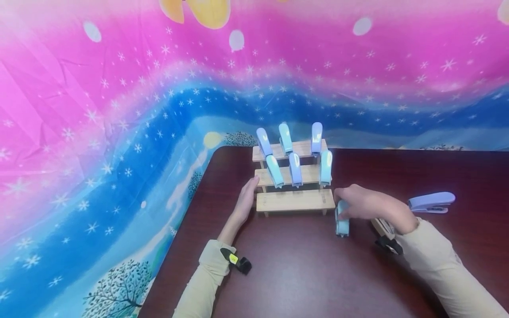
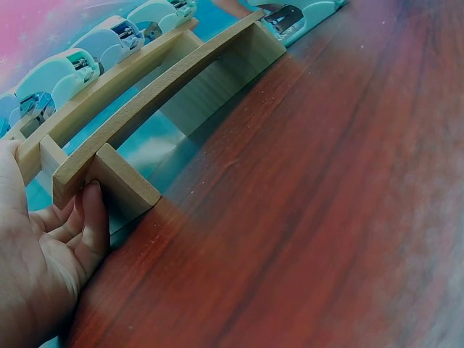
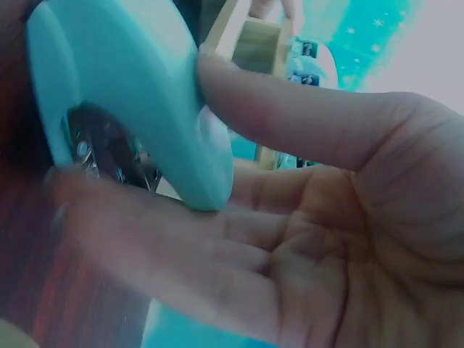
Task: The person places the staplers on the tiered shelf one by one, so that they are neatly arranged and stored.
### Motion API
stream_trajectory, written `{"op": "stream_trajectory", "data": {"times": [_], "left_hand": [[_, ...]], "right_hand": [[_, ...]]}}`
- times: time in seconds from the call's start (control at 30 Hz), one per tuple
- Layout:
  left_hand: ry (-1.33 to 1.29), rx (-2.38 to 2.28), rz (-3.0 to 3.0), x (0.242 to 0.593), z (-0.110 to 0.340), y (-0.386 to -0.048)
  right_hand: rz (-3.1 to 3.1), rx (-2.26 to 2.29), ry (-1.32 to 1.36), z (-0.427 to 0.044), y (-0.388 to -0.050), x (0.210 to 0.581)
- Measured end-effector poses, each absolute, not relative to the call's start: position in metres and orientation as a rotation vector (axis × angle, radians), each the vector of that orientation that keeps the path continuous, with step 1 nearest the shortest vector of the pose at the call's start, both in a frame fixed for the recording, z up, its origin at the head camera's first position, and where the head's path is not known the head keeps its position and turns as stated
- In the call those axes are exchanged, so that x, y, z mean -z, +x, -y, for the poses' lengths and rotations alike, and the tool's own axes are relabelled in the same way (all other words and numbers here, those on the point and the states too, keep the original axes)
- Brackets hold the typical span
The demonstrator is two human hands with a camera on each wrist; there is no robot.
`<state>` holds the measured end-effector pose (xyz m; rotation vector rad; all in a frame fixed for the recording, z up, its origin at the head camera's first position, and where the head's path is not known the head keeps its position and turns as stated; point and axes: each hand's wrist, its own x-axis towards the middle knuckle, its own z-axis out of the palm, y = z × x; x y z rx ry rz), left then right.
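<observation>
A three-tier wooden rack (image 1: 295, 201) stands on the table, with mint-green and lavender staplers standing in rows on its top and middle tiers. At the rack's left end, my left hand (image 1: 246, 198) grips the wood; the left wrist view shows curled fingers (image 2: 93, 225) against the lowest tier's leg. Beside the rack's right end, my right hand (image 1: 359, 202) holds a mint-green stapler (image 1: 342, 223). Close up in the right wrist view, the thumb lies on one side of this stapler (image 3: 145, 80) and the fingers on the other, its metal inside facing out.
A lavender stapler (image 1: 431, 202) lies on the dark reddish-brown table (image 1: 302, 265) to the right, beyond my right forearm. Behind the table hangs a pink and blue cloth (image 1: 159, 110) with snowflakes. A black strap (image 1: 236, 260) sits at my left wrist.
</observation>
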<state>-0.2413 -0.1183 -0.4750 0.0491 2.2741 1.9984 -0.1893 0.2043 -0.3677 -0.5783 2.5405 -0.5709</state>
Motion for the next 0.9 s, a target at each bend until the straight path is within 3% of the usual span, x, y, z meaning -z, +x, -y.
{"op": "stream_trajectory", "data": {"times": [0.47, 0.9], "left_hand": [[0.004, -1.989, -2.282, 0.477, 0.117, -0.24], [0.074, -2.014, -2.269, 0.474, 0.118, -0.241]], "right_hand": [[-2.573, 0.627, -0.537, -0.205, -0.196, 0.374], [-2.69, 0.71, -0.616, -0.216, -0.195, 0.358]]}}
